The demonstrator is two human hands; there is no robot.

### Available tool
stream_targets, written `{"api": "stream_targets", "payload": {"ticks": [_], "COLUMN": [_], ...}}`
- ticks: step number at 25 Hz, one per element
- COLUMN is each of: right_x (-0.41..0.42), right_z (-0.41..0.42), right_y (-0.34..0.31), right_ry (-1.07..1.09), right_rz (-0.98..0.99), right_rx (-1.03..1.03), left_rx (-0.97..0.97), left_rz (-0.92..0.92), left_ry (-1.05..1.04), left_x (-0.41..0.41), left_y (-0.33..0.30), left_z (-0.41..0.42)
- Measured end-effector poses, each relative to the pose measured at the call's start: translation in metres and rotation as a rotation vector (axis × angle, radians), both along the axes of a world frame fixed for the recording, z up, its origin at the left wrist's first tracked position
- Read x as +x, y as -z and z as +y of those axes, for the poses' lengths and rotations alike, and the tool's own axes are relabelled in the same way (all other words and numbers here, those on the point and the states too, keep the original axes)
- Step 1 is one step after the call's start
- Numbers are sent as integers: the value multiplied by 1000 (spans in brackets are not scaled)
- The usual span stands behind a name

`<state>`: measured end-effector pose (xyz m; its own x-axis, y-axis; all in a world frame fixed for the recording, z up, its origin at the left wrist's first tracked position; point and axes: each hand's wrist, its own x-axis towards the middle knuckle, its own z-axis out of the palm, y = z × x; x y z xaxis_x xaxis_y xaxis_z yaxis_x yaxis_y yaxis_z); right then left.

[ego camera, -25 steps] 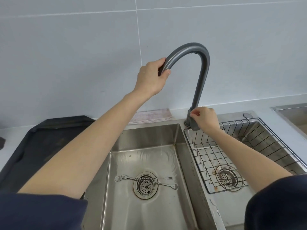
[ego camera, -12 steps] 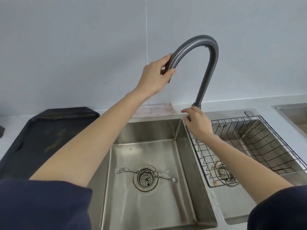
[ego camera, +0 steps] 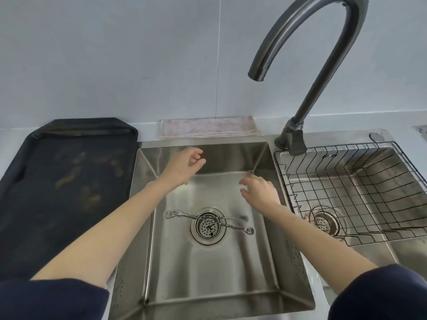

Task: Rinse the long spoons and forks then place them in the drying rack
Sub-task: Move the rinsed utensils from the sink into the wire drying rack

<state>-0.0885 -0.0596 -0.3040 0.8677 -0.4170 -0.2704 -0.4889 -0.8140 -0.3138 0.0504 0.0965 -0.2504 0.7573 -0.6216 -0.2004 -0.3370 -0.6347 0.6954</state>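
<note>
Long thin metal spoons and forks (ego camera: 184,215) lie crossed over the drain on the bottom of the left sink basin (ego camera: 208,280). My left hand (ego camera: 184,166) hovers over the back of this basin, fingers loosely apart and holding nothing. Over the basin's back right corner, my right hand (ego camera: 258,190) is also empty with fingers spread. Both hands are above and behind the cutlery, not touching it. The black wire drying rack (ego camera: 360,172) sits in the right basin. The grey arched faucet (ego camera: 307,42) has its spout over the left basin; no water is visible.
A dark, stained tray (ego camera: 64,181) lies on the counter left of the sink. A folded pinkish cloth (ego camera: 208,128) rests against the wall behind the basin. A second drain (ego camera: 325,221) shows under the rack. Another metal edge (ego camera: 421,130) is at the far right.
Both hands have let go of the faucet and dropped down over the left basin. The camera has moved closer and lower toward the sink.
</note>
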Motion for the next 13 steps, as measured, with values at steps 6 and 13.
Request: {"api": "stream_targets", "payload": {"ticks": [6,13], "right_x": [-9,-24], "right_z": [14,28], "right_y": [52,97], "right_ry": [1,-40], "right_rz": [183,324], "right_rx": [82,97], "left_rx": [309,490], "left_rz": [52,2], "left_ry": [155,371], "left_x": [-13,-41], "left_y": [88,157], "left_z": [22,27]}}
